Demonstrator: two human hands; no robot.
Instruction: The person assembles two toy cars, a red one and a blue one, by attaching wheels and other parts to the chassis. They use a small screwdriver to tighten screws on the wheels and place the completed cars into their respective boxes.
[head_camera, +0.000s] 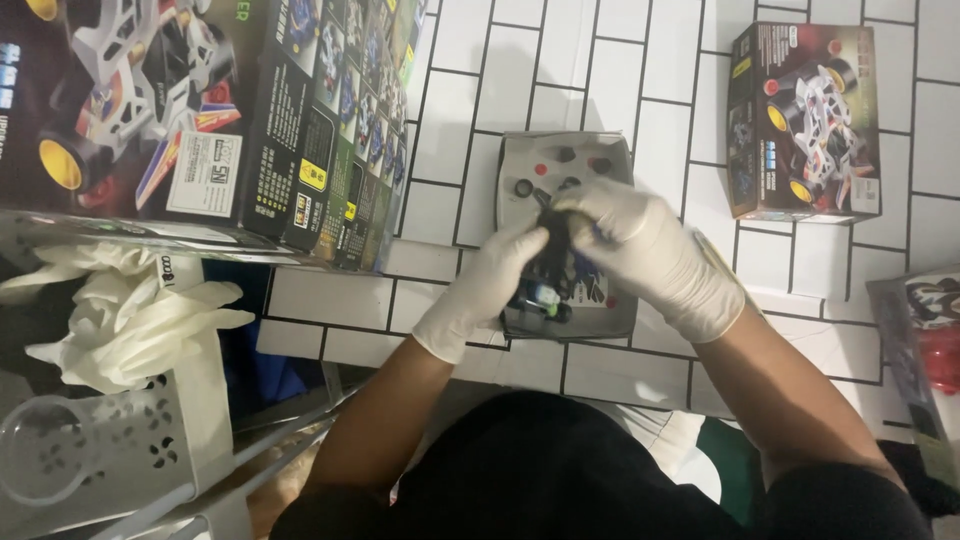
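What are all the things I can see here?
Grey parts tray: one, grey, on the white tiled surface, under the hands.
Small dark part: one, black, held between both hands over the tray.
Small toy car box: one, dark with a white car picture, upper right.
Big toy car box: one, dark and colourful, upper left.
Spare gloves: a bunch, cream white, left side.
White perforated basket: one, lower left.
Clear bag: one, with something red inside, right edge.
Left hand: white glove, holding the part.
Right hand: white glove, holding the part.
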